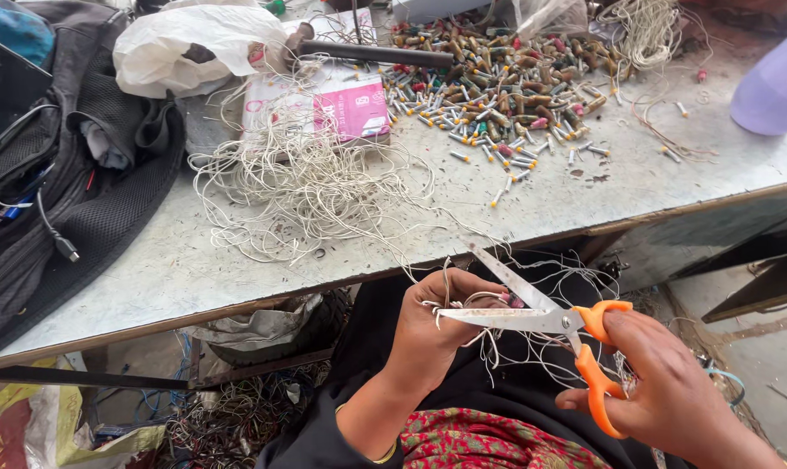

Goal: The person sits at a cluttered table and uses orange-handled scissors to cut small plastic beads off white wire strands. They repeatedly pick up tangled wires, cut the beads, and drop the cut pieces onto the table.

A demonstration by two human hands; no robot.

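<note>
head view: left hand (437,326) pinches thin white strings (471,343); right hand (671,391) grips orange-handled steel scissors (554,326), blades apart.

Pink-and-white flat box (337,106) on table (636,178), upper middle, partly under tangle of white string (306,187) (lid printed, pink panel at right end). White plastic bag (194,48) crumpled just left of box, against black backpack (81,165). Yellow-and-red printed sack (11,426) on floor, bottom left corner. Clear plastic bag (545,13) at top edge, contents unclear.
</note>
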